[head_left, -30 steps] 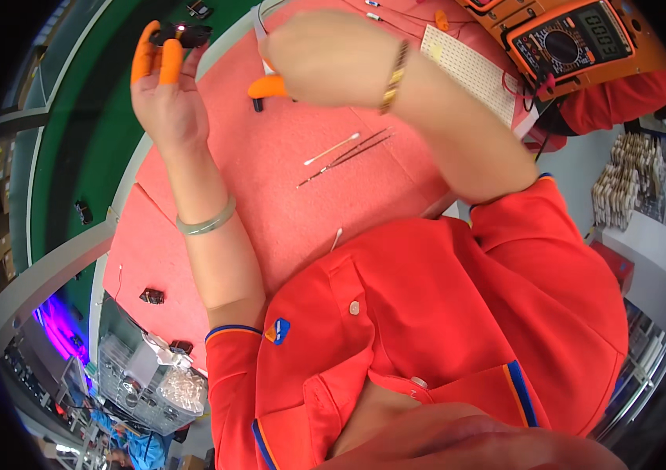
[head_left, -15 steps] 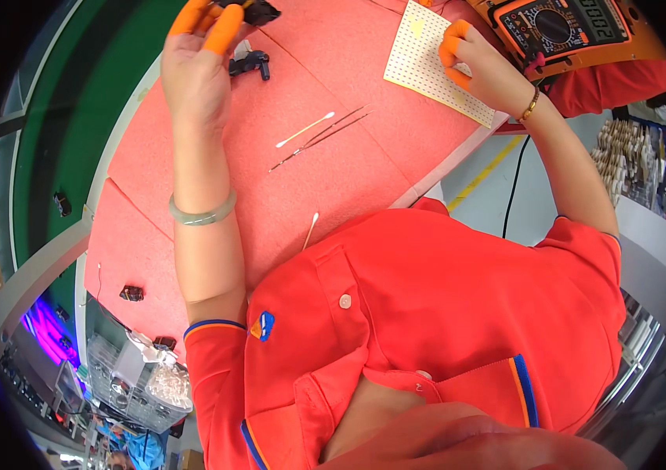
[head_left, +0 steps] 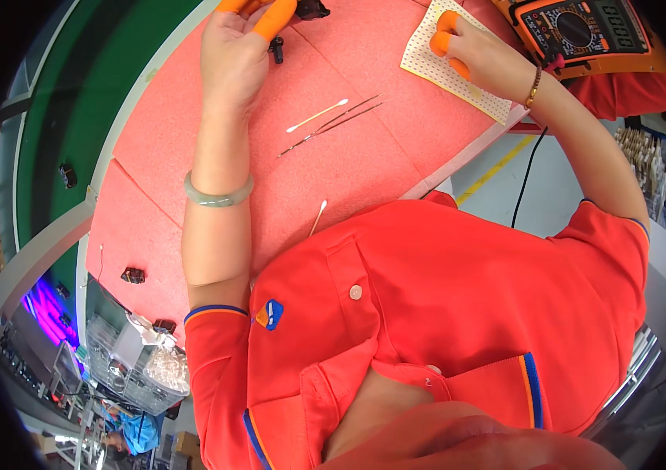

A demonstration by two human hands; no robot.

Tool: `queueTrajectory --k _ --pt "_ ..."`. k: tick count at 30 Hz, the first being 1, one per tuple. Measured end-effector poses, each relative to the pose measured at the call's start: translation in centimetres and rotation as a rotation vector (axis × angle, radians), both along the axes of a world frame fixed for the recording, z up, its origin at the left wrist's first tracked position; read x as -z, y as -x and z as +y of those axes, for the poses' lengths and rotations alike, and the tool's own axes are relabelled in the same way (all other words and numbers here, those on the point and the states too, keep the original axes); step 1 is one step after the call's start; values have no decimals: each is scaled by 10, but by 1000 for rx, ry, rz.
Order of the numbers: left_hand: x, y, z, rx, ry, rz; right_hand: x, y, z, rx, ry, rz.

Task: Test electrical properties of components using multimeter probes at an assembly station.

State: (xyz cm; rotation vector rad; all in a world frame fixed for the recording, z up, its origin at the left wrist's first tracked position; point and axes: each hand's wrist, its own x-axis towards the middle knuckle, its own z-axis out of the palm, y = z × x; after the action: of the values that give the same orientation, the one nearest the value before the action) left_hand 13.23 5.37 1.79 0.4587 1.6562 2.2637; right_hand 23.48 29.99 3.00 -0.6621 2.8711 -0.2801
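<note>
Should the left hand (head_left: 232, 61), whose orange-capped fingertips seem pinched on the black component (head_left: 313, 9) at twelve o'clock, loosen, that dark, angular, partly cropped piece might drop, while the right hand's (head_left: 488, 64) fingers curl over the white dotted sheet (head_left: 424, 58) at one o'clock, any grip there impossible to tell.

A person's left hand (head_left: 231, 59), wearing orange finger caps (head_left: 276, 17), holds a small black part (head_left: 313, 9), while the right hand (head_left: 483, 61), likewise capped, bends over a dotted white board (head_left: 424, 61) near an orange meter (head_left: 575, 30); a swab (head_left: 317, 115) and tweezers (head_left: 308, 140) lie side by side on pink matting (head_left: 364, 160)
</note>
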Motion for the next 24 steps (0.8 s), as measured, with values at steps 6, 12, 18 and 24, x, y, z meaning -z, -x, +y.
queueTrajectory --k 6,12,18,24 --pt "20 1 4 288 -650 -80 -8 6 -11 66 0 -134" --pt "13 -1 -2 90 -92 -46 2 3 -1 180 179 -171" --pt "18 -1 -5 81 -60 -60 4 -1 -3 171 318 -125" --pt "13 -4 -1 67 -41 -95 -7 -7 8 240 277 -123"
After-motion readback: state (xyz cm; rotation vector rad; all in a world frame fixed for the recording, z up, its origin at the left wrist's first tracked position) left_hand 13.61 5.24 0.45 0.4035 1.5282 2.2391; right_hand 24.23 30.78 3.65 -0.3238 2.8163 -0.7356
